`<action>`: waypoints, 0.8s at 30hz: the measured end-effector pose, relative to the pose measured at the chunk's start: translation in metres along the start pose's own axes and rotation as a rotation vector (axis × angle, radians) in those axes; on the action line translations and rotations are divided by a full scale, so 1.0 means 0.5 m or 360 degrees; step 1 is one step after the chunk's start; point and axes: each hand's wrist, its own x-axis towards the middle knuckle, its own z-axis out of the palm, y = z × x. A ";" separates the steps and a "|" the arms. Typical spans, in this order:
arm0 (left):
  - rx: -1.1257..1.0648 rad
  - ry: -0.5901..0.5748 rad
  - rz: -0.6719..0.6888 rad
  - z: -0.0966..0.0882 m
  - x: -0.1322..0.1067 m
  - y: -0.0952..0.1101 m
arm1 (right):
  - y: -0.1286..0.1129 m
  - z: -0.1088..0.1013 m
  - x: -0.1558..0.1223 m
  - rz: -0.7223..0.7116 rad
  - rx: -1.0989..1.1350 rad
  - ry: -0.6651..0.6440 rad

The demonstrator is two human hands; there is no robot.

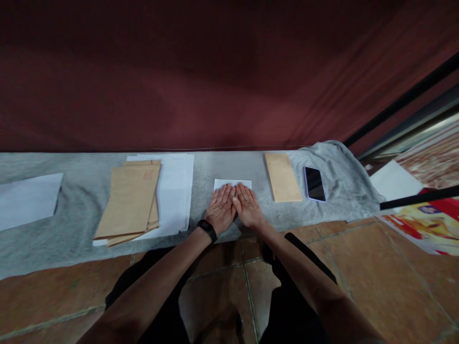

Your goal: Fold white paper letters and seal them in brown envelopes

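Both my hands are down on the small white paper (233, 181), mid-bench, right in front of the body. Left hand (222, 205): palm down, flat, fingers extended and nearly side by side, pinching nothing; dark wristband (208, 230) on that wrist. Right hand (248, 203): same pose, flat, no pinch, angled in so the thumb area meets the left hand. The paper's far edge shows beyond the fingertips; the rest is covered by my hands, so I can't tell whether it's folded or how many layers it has.

Step in hand, my read: pressing or smoothing the paper flat against the cloth-covered bench (204, 167). The next move calls for even pressure and fingers sliding outward without skewing the sheet, then a straight lift so it doesn't drag. The soft cloth likely gives a bit under load, so a crisp crease would need firmer pressing.

Around it: brown envelopes (132, 196) piled to the left, lying partly over larger white sheets (177, 191). Another white sheet (28, 198) lies at far left, running out of view. To the right, a single brown envelope (283, 177), apart from my right hand, then a phone (315, 184) just beside it. Neither hand touches any of these.
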 end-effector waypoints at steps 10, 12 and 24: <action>0.0034 0.0034 -0.0129 0.002 0.000 -0.012 | 0.041 -0.007 0.013 0.0072 -0.0153 0.0097; 0.0055 0.0027 -0.0147 -0.001 0.002 -0.015 | 0.049 -0.009 0.016 0.0092 -0.0164 0.0100; 0.0092 -0.0094 -0.0270 -0.017 0.015 -0.047 | 0.069 -0.025 0.016 0.0204 -0.0315 0.0091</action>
